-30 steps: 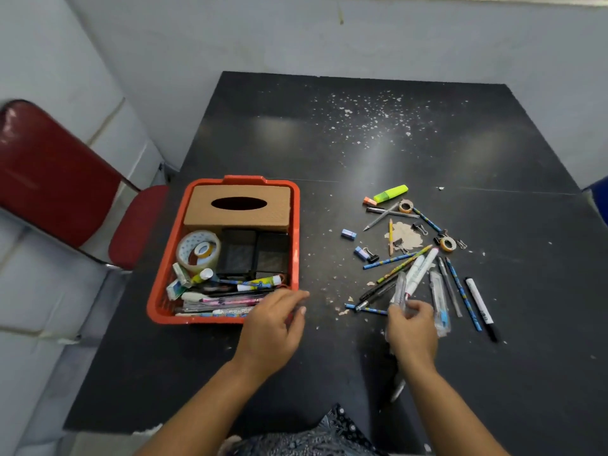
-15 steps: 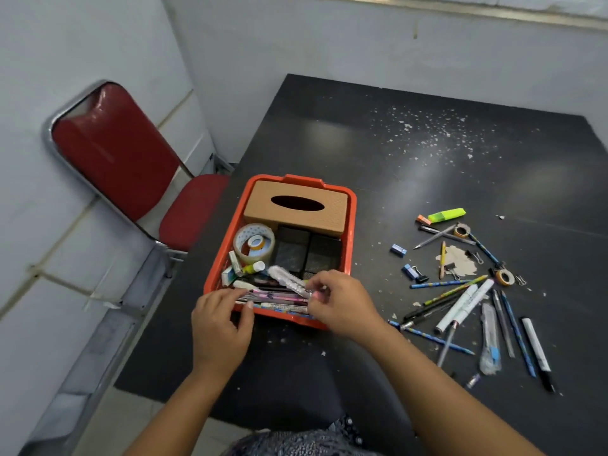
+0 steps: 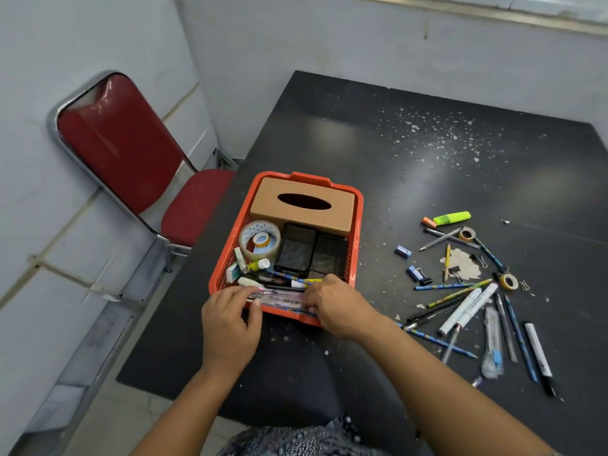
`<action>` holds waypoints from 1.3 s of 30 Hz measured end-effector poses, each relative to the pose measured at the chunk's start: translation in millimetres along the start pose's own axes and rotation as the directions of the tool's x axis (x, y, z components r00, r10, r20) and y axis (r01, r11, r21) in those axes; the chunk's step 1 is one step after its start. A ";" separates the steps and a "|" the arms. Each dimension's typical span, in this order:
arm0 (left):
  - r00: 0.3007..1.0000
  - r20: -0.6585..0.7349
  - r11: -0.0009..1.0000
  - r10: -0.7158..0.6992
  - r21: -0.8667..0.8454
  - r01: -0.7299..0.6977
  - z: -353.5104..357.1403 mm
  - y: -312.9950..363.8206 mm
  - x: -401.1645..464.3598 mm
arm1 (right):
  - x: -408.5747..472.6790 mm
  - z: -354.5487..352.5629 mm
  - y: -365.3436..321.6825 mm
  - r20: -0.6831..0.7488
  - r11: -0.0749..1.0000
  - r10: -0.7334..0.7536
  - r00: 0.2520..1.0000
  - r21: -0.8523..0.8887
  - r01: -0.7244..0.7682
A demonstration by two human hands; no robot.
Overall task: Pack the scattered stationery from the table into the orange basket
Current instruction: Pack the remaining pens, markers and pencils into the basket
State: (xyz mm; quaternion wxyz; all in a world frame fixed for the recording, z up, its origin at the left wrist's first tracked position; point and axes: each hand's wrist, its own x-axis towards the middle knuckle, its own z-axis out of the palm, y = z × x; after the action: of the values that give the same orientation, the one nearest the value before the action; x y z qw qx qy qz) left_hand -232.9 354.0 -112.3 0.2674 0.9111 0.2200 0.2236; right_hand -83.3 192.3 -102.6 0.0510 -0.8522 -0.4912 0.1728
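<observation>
The orange basket stands on the black table and holds a brown tissue box, a clear tape roll, black mesh holders and several pens. Both hands are at its near edge. My left hand pinches the left end of a clear pen packet, and my right hand grips its right end; the packet lies across the pens inside the basket. Scattered stationery lies to the right: a green highlighter, white markers, pencils, small tape rolls and binder clips.
A red chair stands left of the table against the wall. The black table is speckled with white flakes at the back. Its left edge runs close beside the basket.
My right hand carried the clear pen packet from the pile on the right to the basket's near edge. My left hand came to the packet's left end. The view turned left.
</observation>
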 end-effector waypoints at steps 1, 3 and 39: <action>1.000 0.005 1.000 0.005 -0.001 -0.005 1.0 1.9 0.2 | -1.4 1.0 -0.4 -0.012 1.000 -0.016 1.000 0.005 0.016; 1.000 0.009 1.000 0.015 -0.004 -0.015 2.6 5.5 1.0 | -3.4 1.9 -0.7 -0.041 0.999 -0.042 0.998 0.024 0.043; 0.852 0.328 0.911 0.407 -0.214 -0.353 83.5 114.4 -3.0 | -223.7 60.5 138.3 -0.019 -0.008 0.999 -0.027 0.656 -0.754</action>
State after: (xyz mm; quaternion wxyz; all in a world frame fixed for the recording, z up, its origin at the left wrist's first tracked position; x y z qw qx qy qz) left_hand -159.3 233.0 -109.5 0.3197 0.9399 -0.0354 0.1142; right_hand -93.3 -74.7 -140.0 0.2471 -0.9196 0.3022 0.0448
